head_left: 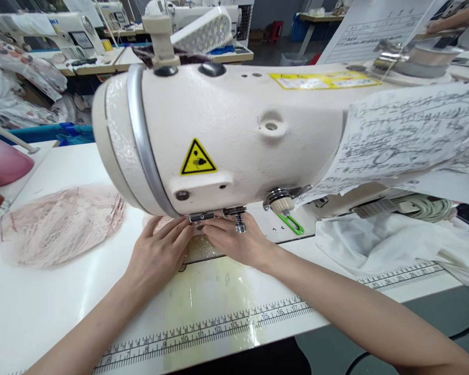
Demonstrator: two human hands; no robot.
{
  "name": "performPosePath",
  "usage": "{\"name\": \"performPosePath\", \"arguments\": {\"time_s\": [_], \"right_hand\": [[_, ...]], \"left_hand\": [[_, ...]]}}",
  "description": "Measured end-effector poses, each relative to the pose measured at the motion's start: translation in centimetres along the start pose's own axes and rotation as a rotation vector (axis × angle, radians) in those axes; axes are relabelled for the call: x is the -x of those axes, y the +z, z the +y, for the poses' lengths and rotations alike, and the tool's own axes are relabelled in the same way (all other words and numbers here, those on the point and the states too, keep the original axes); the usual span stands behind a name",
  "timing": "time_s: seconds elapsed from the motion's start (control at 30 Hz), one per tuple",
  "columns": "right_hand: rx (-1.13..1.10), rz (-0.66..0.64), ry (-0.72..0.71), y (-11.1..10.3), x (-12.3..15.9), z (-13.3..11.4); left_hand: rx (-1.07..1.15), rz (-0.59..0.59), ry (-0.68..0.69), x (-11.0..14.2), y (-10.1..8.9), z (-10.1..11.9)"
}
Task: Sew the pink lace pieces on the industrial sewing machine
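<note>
My left hand (160, 245) lies palm down beside the needle area of a white sewing machine (234, 125), its fingers stretched out over a piece of pink lace fabric (162, 223). Part of that fabric is covered by the fingers and the machine head. From the other side my right hand (236, 239) reaches in under the head, its fingers close together and their tips by the presser foot (197, 225). What those fingertips hold is too small and hidden to make out. Another piece of pink lace (62, 226) lies flat on the table to the left.
A green seam-ripper-like tool (293, 224) lies right of the needle area. White cloth (398, 242) is bunched at the right, above the printed ruler (219, 328). A pink thread cone (5, 161) stands at left. Handwritten paper (406, 135) covers the machine arm.
</note>
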State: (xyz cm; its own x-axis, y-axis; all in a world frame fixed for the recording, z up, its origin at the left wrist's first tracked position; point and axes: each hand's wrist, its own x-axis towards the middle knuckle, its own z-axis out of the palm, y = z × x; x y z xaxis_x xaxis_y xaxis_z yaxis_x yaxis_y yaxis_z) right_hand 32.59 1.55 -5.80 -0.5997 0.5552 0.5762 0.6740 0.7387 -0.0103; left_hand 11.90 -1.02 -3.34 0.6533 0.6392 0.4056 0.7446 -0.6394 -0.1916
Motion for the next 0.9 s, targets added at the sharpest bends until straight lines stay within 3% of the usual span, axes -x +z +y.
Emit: {"name": "performPosePath", "arguments": {"time_s": [0.13,0.2,0.37,0.63,0.73,0.9], "right_hand": [[-0.263,-0.084,0.019,-0.4,-0.1,-0.3],[-0.395,-0.118,-0.008,-0.5,0.0,-0.4],[-0.47,-0.026,-0.086,-0.2,0.4,-0.4],[-0.442,0.107,-0.262,-0.1,0.3,-0.3],[-0.43,0.174,-0.324,-0.5,0.2,-0.2],[-0.36,0.189,-0.361,-0.6,0.6,-0.2]], "left_hand": [[0.033,-0.07,-0.225,0.3,-0.6,0.3],[0.148,-0.104,-0.259,0.5,-0.8,0.3],[0.321,-0.041,-0.159,0.8,-1.0,0.6],[0.256,0.014,-0.08,1.0,-1.0,0.7],[0.182,0.03,0.024,1.0,-0.9,0.5],[0.212,-0.039,0.152,1.1,-0.1,0.0]]}}
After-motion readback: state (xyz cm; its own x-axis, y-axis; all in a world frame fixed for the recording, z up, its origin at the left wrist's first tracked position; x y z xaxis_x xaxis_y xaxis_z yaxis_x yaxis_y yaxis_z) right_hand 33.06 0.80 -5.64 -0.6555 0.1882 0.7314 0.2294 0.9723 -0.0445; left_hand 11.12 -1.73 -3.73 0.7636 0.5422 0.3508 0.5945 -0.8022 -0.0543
